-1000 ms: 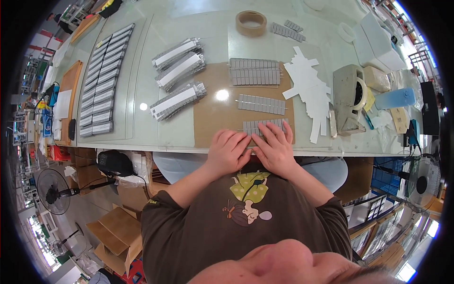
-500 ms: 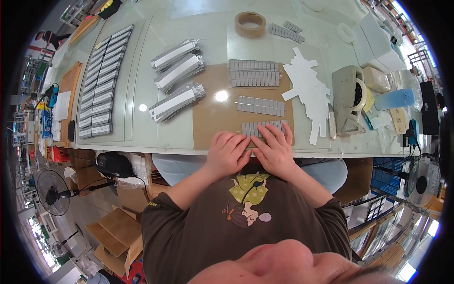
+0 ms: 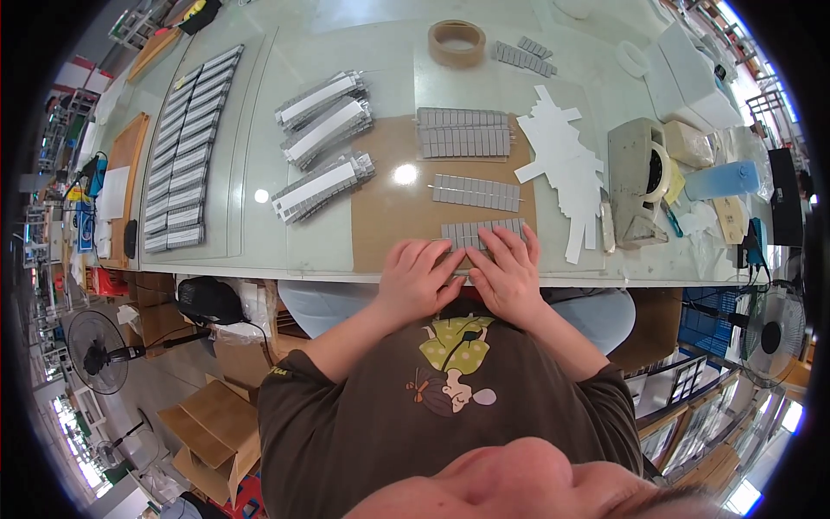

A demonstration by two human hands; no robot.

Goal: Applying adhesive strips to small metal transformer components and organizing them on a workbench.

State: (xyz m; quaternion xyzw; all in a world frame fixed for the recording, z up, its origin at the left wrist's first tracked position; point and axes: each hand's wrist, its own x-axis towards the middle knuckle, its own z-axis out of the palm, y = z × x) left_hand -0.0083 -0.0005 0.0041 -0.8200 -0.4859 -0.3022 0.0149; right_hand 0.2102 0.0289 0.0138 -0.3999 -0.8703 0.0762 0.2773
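Observation:
Close to the table's near edge lies a grey strip of narrow segments [image 3: 459, 235], partly covered by my fingers. My left hand [image 3: 417, 275] is at its left near corner, fingers bent and thumb drawn in towards the forefinger. Over its right part reaches my right hand [image 3: 507, 272], fingertips on the segments and thumb at the near side. Both hands appear closed on this strip; their exact contact is partly hidden. Just beyond lies a similar segmented strip [image 3: 476, 193] with thin wire ends sticking out. Farther off, more grey strips [image 3: 464, 134] lie side by side.
Brown sheet [image 3: 393, 221] lies under the work. Stacked strips with white tops [image 3: 324, 186] stand left, and long rows of strips [image 3: 192, 151] farther left. White paper strips [image 3: 562, 164], a tape dispenser [image 3: 634, 164] and a blue bottle [image 3: 722, 181] are right; a tape roll [image 3: 457, 43] sits behind.
My right hand has shifted slightly to the right along the strip, its fingers a little differently placed. My left hand stays almost in place. The other things have not moved.

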